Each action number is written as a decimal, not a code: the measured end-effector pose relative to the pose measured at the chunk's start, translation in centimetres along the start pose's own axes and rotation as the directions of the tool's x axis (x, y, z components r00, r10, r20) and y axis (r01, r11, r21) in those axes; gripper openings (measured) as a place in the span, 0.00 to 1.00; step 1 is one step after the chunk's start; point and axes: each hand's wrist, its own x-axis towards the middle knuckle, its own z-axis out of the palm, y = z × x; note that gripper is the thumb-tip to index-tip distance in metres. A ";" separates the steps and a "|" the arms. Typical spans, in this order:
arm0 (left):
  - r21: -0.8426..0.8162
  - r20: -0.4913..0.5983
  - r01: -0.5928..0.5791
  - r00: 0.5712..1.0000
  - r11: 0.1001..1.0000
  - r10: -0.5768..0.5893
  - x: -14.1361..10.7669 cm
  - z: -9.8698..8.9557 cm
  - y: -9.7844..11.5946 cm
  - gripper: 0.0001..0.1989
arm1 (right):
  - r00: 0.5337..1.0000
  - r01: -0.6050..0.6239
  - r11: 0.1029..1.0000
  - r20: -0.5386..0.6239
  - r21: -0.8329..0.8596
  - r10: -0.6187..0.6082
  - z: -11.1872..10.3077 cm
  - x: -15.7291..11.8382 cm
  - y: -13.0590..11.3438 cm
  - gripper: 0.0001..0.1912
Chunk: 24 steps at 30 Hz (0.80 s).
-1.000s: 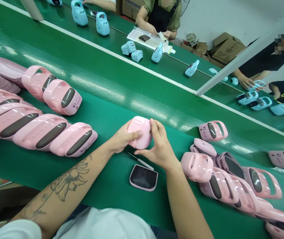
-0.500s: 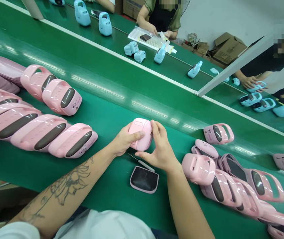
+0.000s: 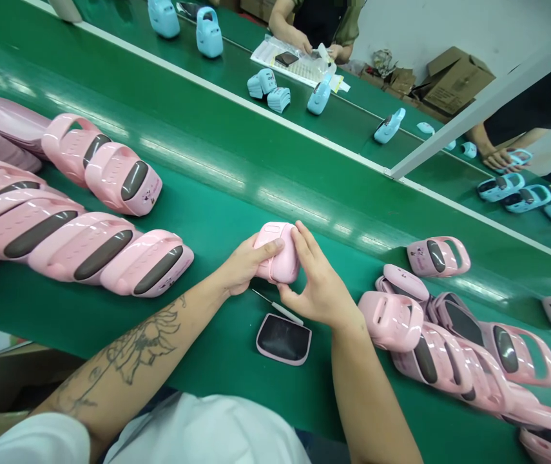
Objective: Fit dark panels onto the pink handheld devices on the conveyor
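Left hand and right hand meet on a smooth pink plastic casing

Thumb laid across its face, the left hand grips the casing, which is held over a green worktop. The right hand is half spread, fingers flat against the casing's right side, thumb at its lower edge; whether it grips cannot be told. Rounded corners, a fine seam and an oblong outline on top shape the satiny shell.

Just below lie a slim tool with a thin shaft and pale handle, and a panel, dark and glossy inside a pink rim, one edge straight, the opposite one curved. Well to the left, glossy pink housings with looped handles and dark elongated windows lean together in rows.
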 end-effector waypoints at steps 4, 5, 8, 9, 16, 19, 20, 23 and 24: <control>-0.014 0.010 0.025 1.000 1.000 -0.025 0.0 0.0 0.1 0.39 | 1.000 0.014 0.999 -0.012 -0.049 -0.015 0.1 0.0 0.1 0.57; -0.013 0.017 0.032 0.999 0.999 -0.032 0.0 0.0 0.1 0.40 | 0.999 0.027 0.998 -0.017 -0.065 -0.028 0.2 0.0 0.3 0.57; -0.013 0.031 0.065 0.997 0.998 -0.065 0.0 -0.2 0.3 0.40 | 0.997 0.074 0.991 -0.020 -0.107 -0.077 0.5 0.0 0.7 0.57; -0.017 0.027 0.079 0.997 0.997 -0.079 0.0 -0.2 0.3 0.39 | 0.996 0.082 0.990 -0.017 -0.113 -0.084 0.6 0.0 0.7 0.58; -0.013 0.005 0.148 0.989 0.989 -0.148 0.1 -0.4 0.2 0.33 | 0.997 0.071 0.996 0.016 -0.057 -0.070 0.3 -0.2 0.3 0.60; -0.005 0.009 0.161 0.987 0.987 -0.161 0.1 -0.5 0.1 0.34 | 0.997 0.081 0.994 0.024 -0.071 -0.079 0.4 -0.3 0.3 0.61; 0.000 0.006 0.164 0.986 0.986 -0.164 0.2 -0.5 0.1 0.34 | 0.997 0.082 0.993 0.022 -0.086 -0.080 0.5 -0.3 0.3 0.62; 0.021 0.013 0.167 0.986 0.986 -0.168 0.1 -0.6 0.2 0.36 | 0.998 0.062 0.987 0.009 -0.147 -0.061 0.9 -0.4 0.2 0.62; 0.029 0.023 0.167 0.986 0.986 -0.167 0.1 -0.6 0.2 0.37 | 0.998 0.057 0.985 0.003 -0.165 -0.057 1.1 -0.4 0.2 0.62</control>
